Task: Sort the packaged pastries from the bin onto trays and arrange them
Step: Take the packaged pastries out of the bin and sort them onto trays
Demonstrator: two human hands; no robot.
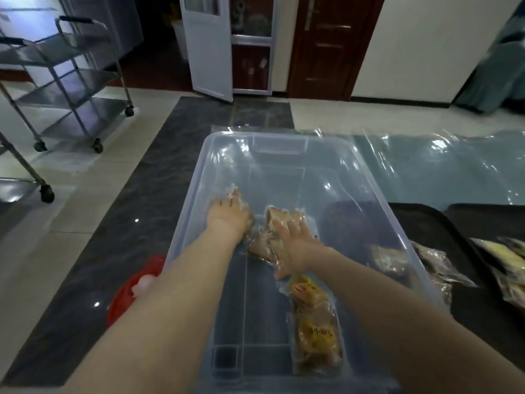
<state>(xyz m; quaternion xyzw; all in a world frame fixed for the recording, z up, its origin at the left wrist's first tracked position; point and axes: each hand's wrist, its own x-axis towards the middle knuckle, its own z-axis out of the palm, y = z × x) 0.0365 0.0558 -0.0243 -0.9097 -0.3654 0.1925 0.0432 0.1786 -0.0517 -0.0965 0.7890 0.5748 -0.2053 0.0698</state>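
Hands both down inside the clear plastic bin (pixel 377 191), which sits on a dark floor mat. Left hand (pixel 228 216): fingers curled over a small clear wrapper (pixel 237 198) near the bin's left wall — looks like a grip, though what the wrapper holds is too blurred to tell. Right hand (pixel 294 244): fingers nearly straight, spread, palm flat on a pale wrapped pastry (pixel 274 223) in the middle of the bin; pressing or gathering, not yet closed round it. A third pack, the yellow-labelled pastry (pixel 314 322), lies lengthwise near the bin's near end, untouched. Black tray (pixel 426 223) just right of the bin already carries several packs (pixel 437 260); a second tray (pixel 483 217) lies beyond it.

Judgement — bin nearly emptied, final pickups in hand. To do it well: close the right fingers under the wrapper's edge rather than squeezing the soft pastry; lift both clear of the bin wall before swinging right; lay like with like on the tray. Slippery film is the likely risk.
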